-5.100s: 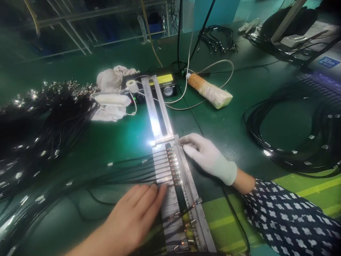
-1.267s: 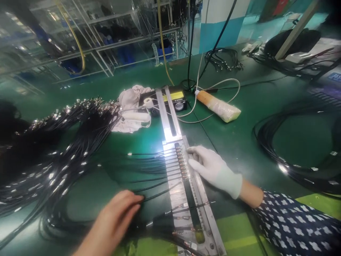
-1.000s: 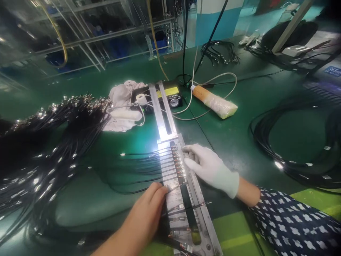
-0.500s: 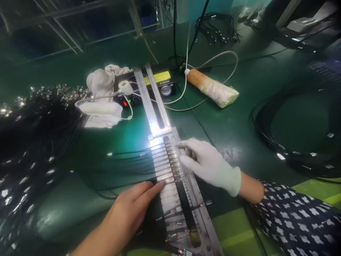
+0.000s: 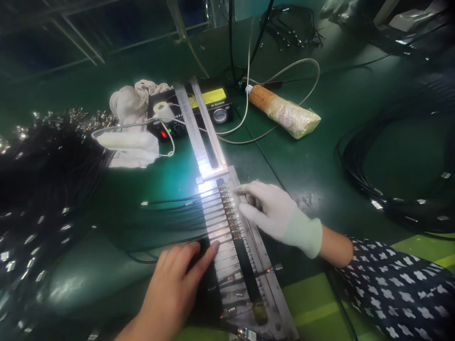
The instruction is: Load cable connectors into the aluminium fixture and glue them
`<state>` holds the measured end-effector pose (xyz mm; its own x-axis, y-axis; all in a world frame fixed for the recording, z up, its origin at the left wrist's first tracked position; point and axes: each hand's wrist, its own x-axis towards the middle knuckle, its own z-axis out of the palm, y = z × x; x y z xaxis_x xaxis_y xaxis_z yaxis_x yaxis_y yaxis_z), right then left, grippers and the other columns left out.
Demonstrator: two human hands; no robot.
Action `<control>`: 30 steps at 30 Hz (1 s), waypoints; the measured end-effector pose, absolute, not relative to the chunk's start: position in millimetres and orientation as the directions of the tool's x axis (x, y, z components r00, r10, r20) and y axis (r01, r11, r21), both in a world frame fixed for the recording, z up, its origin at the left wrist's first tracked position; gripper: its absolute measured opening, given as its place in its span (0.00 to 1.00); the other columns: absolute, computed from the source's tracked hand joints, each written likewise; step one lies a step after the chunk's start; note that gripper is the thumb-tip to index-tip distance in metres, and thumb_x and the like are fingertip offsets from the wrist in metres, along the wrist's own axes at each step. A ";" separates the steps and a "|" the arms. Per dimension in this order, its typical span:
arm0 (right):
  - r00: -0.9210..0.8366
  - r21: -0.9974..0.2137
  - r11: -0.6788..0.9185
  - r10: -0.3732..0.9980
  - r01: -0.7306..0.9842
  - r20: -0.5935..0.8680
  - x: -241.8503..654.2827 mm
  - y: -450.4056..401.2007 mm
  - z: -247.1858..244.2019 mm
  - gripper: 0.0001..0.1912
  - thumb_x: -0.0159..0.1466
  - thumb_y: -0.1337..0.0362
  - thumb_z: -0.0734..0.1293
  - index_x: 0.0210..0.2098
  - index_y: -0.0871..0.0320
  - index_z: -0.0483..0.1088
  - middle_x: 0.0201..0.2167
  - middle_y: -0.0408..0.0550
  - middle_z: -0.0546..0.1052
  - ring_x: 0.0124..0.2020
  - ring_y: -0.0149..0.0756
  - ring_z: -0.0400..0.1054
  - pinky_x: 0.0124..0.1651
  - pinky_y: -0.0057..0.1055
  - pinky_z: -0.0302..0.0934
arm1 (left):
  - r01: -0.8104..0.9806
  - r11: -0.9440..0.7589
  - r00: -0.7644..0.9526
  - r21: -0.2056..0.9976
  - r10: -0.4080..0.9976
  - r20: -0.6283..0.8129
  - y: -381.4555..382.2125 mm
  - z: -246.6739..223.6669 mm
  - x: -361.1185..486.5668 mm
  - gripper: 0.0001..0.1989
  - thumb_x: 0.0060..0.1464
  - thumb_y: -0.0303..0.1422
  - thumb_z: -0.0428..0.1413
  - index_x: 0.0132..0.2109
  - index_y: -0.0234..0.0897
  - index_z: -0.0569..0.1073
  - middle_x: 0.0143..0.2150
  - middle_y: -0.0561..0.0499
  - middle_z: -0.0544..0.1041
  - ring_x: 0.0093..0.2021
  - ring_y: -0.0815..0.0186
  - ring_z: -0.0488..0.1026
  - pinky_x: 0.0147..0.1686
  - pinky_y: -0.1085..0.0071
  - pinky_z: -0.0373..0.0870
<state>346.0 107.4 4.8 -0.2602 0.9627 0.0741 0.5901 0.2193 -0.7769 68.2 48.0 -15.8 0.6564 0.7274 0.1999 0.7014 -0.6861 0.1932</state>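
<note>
A long slotted metal fixture (image 5: 221, 258) lies lengthwise before me. Thin black cables (image 5: 181, 202) sit side by side in its upper slots, their small stripped, wired ends (image 5: 231, 218) lined up over a dark channel. My left hand (image 5: 176, 272) is bare; its thumb tip is at the fixture's left edge below the lowest cable of that row, thumb and index apart, with nothing visible between them. My right hand (image 5: 273, 210), in a white glove, has index finger and thumb apart along the fixture's right rail, close to the wired ends. Its other fingers are curled and partly hidden.
Behind the fixture stands a black control box (image 5: 209, 106) with lit switches. A white-corded tool (image 5: 128, 141) rests on cloth left of it; a wooden-handled, plastic-wrapped tool (image 5: 284, 111) lies right. Heaped cables (image 5: 53, 166) fill the left, and coiled cables (image 5: 350, 173) lie at right.
My left hand's fingers have drawn back leftward from the cables, and the gap between thumb and index has widened. My right hand stays nearly still. The view has shifted slightly.
</note>
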 end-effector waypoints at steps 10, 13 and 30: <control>-0.230 -0.738 0.199 0.971 0.645 0.060 346.4 104.0 1.6 0.13 0.69 0.65 0.64 0.52 0.59 0.72 0.41 0.47 0.77 0.41 0.41 0.71 0.45 0.38 0.63 | 0.620 -0.489 0.628 0.614 0.778 -0.014 41.9 11.5 76.7 0.17 0.67 0.26 0.47 0.60 0.43 0.67 0.42 0.50 0.73 0.42 0.65 0.69 0.43 0.70 0.67; -0.244 -0.745 0.212 0.967 0.632 0.068 347.1 103.0 3.4 0.14 0.70 0.64 0.64 0.53 0.59 0.71 0.40 0.47 0.77 0.40 0.41 0.71 0.45 0.38 0.64 | 0.644 -0.355 0.601 0.678 0.783 -0.161 33.8 20.1 81.9 0.08 0.67 0.30 0.48 0.47 0.41 0.72 0.38 0.51 0.73 0.40 0.64 0.69 0.41 0.70 0.67; -0.243 -0.726 0.165 0.970 0.667 -0.003 346.3 101.1 7.0 0.14 0.70 0.65 0.63 0.54 0.59 0.70 0.45 0.50 0.76 0.43 0.41 0.70 0.47 0.39 0.64 | 0.744 -0.239 0.521 0.624 0.793 -0.317 27.0 35.8 42.9 0.13 0.65 0.34 0.47 0.32 0.38 0.69 0.32 0.52 0.71 0.33 0.66 0.71 0.33 0.75 0.67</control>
